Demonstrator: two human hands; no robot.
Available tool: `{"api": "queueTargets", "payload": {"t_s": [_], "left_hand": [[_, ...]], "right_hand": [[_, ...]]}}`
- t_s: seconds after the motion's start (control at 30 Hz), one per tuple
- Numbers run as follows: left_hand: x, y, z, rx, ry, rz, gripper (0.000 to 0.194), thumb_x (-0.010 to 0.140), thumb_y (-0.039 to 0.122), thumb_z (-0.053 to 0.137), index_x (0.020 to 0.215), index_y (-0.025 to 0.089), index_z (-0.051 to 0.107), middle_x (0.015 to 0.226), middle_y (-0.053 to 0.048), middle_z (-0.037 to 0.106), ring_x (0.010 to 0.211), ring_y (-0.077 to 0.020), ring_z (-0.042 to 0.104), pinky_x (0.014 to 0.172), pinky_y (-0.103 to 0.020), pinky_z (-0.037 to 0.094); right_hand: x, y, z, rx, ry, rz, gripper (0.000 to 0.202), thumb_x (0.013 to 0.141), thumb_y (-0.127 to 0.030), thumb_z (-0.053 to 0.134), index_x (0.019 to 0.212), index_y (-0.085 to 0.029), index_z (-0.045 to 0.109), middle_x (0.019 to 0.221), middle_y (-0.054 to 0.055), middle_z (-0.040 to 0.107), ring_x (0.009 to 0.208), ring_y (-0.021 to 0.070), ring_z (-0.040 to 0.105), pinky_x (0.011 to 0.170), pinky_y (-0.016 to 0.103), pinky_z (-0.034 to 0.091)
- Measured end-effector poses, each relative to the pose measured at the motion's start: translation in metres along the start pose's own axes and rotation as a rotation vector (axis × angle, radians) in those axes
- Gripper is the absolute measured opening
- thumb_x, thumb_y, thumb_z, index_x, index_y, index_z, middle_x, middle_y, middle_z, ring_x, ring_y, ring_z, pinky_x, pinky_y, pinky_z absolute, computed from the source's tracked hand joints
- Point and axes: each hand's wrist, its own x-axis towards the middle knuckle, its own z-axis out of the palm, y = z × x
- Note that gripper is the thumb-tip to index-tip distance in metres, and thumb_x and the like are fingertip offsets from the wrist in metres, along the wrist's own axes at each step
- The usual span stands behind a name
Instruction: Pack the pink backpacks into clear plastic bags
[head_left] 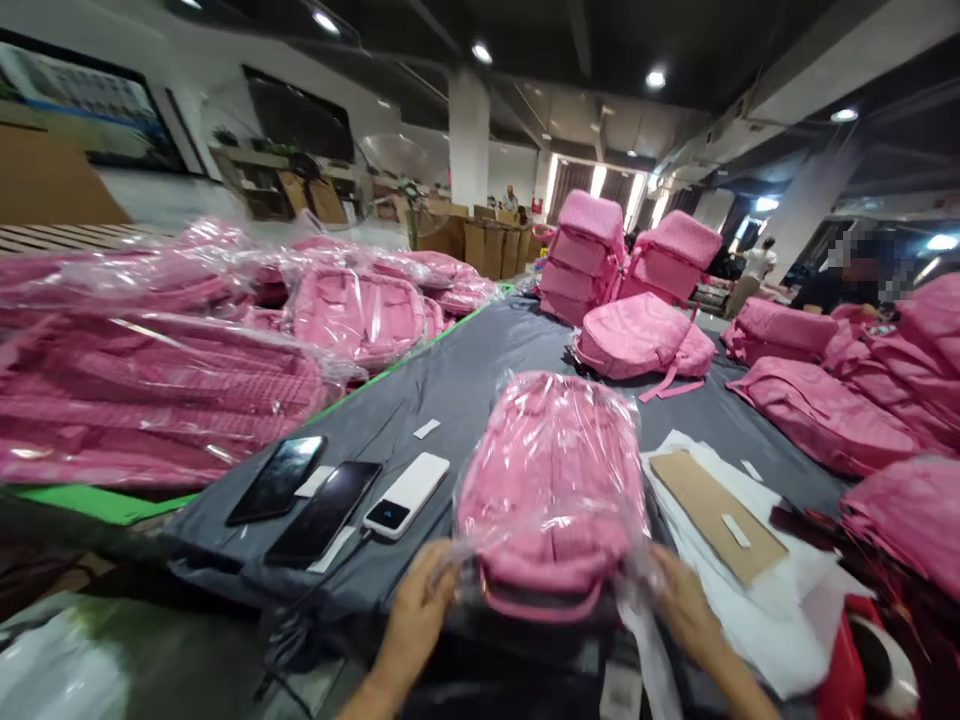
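Observation:
In front of me on the dark cloth lies a pink backpack (555,470), mostly inside a clear plastic bag (525,530). Its looped handle and bottom edge point toward me at the bag's near end. My left hand (427,590) is closed on the bag's left edge, fingers pinched on the film. On the other side, my right hand (679,590) grips the right edge of the same film, slightly blurred. A loose strip of plastic hangs down beside my right wrist.
Two dark phones (322,515) and a white power bank (409,495) with a cable lie at left. Bagged pink backpacks (150,390) are piled beyond the green edge (112,505). Unbagged backpacks (637,335) stand ahead and right. Cardboard (716,510) rests on white sheets (795,610).

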Motion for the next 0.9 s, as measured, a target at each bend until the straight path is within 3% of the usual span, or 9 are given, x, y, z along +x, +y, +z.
{"api": "queueTargets", "payload": {"t_s": [0.1,0.2,0.27,0.33,0.43,0.5,0.67,0.8,0.9], "left_hand": [[0.003,0.011,-0.017,-0.087,0.222,-0.150,0.080,0.049,0.076,0.073,0.100,0.015,0.070,0.094,-0.010,0.069,0.069,-0.0203,0.064,0.050,-0.026,0.050],[-0.022,-0.005,-0.022,-0.224,0.307,-0.473,0.096,0.037,0.086,0.071,0.097,0.012,0.065,0.056,0.000,0.055,0.041,-0.0111,0.040,0.036,-0.023,0.031],[-0.054,-0.023,-0.017,-0.301,0.169,-0.645,0.100,0.039,0.096,0.063,0.093,0.012,0.062,0.058,-0.003,0.059,0.037,-0.0113,0.039,0.033,-0.024,0.026],[-0.082,-0.036,-0.003,-0.258,-0.113,-0.660,0.094,0.053,0.097,0.059,0.092,0.011,0.064,0.070,-0.009,0.067,0.038,-0.0142,0.047,0.034,-0.026,0.032],[-0.098,-0.033,0.034,-0.105,-0.434,-0.249,0.071,0.084,0.079,0.053,0.107,0.015,0.072,0.096,-0.013,0.073,0.064,-0.0204,0.067,0.055,-0.031,0.055],[-0.088,-0.022,0.068,-0.005,-0.519,0.113,0.053,0.098,0.059,0.046,0.126,0.021,0.069,0.125,-0.013,0.069,0.102,-0.0238,0.070,0.086,-0.035,0.060],[-0.057,-0.001,0.135,0.204,-0.585,0.741,0.041,0.102,0.020,0.039,0.141,0.018,0.053,0.131,-0.014,0.064,0.122,-0.0213,0.063,0.104,-0.039,0.055],[-0.041,-0.002,0.135,0.414,-0.365,1.161,0.041,0.098,0.005,0.036,0.133,0.015,0.055,0.114,-0.013,0.068,0.108,-0.0191,0.066,0.096,-0.034,0.059],[-0.026,0.006,0.124,0.511,-0.415,1.482,0.047,0.099,0.004,0.040,0.140,0.022,0.055,0.135,-0.011,0.061,0.130,-0.0240,0.056,0.110,-0.044,0.049]], "right_hand": [[0.007,0.012,-0.030,-0.009,0.132,0.212,0.060,0.061,-0.069,0.058,0.086,-0.016,0.071,0.092,0.013,0.070,0.088,0.0287,0.066,0.084,0.039,0.053],[-0.032,0.031,-0.047,-0.128,0.015,0.408,0.056,0.055,-0.074,0.055,0.053,-0.019,0.049,0.059,0.006,0.050,0.061,0.0184,0.049,0.059,0.030,0.040],[-0.076,0.038,-0.047,-0.124,-0.086,0.498,0.062,0.056,-0.079,0.051,0.048,-0.021,0.028,0.052,0.002,0.030,0.054,0.0128,0.034,0.052,0.028,0.029],[-0.120,0.032,-0.041,-0.128,0.030,0.468,0.064,0.066,-0.077,0.053,0.053,-0.021,0.026,0.055,0.001,0.028,0.054,0.0114,0.031,0.051,0.027,0.030],[-0.155,-0.006,-0.027,-0.218,0.393,0.088,0.040,0.094,-0.049,0.055,0.069,-0.019,0.047,0.070,0.004,0.049,0.064,0.0144,0.049,0.065,0.027,0.044],[-0.152,-0.037,-0.015,-0.315,0.416,-0.237,0.018,0.096,-0.037,0.056,0.099,-0.020,0.059,0.098,0.009,0.062,0.089,0.0195,0.062,0.083,0.030,0.050],[-0.124,-0.059,0.007,-0.647,0.208,-0.519,0.081,0.071,-0.055,0.075,0.138,-0.016,0.051,0.127,0.015,0.062,0.112,0.0313,0.061,0.090,0.041,0.052],[-0.142,-0.021,0.030,-0.719,0.157,-0.588,0.078,0.068,-0.045,0.074,0.137,-0.014,0.055,0.132,0.013,0.063,0.115,0.0323,0.062,0.087,0.041,0.054],[-0.171,0.003,0.066,-0.654,0.072,-0.640,0.066,0.072,-0.037,0.073,0.133,-0.018,0.058,0.130,0.009,0.066,0.114,0.0285,0.065,0.087,0.035,0.055]]}}
